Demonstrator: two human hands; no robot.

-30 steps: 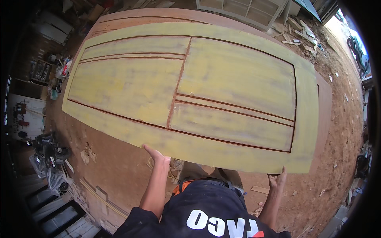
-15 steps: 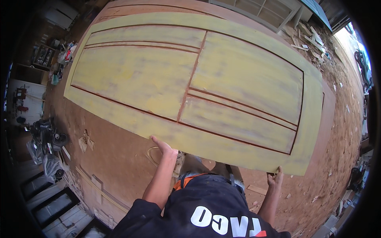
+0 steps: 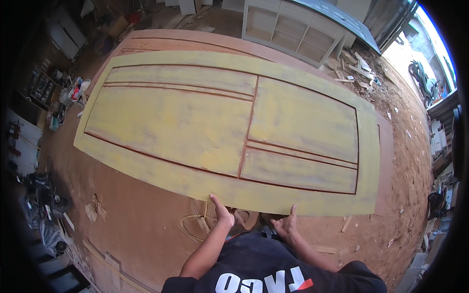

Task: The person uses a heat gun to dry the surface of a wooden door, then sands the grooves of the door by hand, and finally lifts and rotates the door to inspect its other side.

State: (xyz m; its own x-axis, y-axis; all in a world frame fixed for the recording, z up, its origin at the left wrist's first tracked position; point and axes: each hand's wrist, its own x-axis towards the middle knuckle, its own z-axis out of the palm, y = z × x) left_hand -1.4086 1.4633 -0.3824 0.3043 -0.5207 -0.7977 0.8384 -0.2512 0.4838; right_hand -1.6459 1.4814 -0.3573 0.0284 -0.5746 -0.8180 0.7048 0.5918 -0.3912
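Observation:
A large yellow door panel [image 3: 176, 122] with dark reddish-brown grooves lies broadside in front of me, its paint patchy with grey. A reddish-brown panel [image 3: 384, 163] shows from beneath it at the far and right sides. My left hand [image 3: 223, 213] holds the near edge just left of the middle, thumb on top, fingers partly hidden below. Farther right on the same edge, my right hand [image 3: 287, 226] has its thumb up against the panel and its other fingers bent under the edge. The two hands are fairly close together, near my waist.
A white shelf cabinet [image 3: 293, 31] stands behind the panels. Wood scraps [image 3: 359, 68] lie on the dirt floor at the far right. A loose cable or hose [image 3: 188, 228] coils on the floor by my feet. Bagged items [image 3: 46, 215] sit at the left.
My right hand has moved left along the near edge, from close to the right corner toward the middle. The view has tilted up, showing more of the background.

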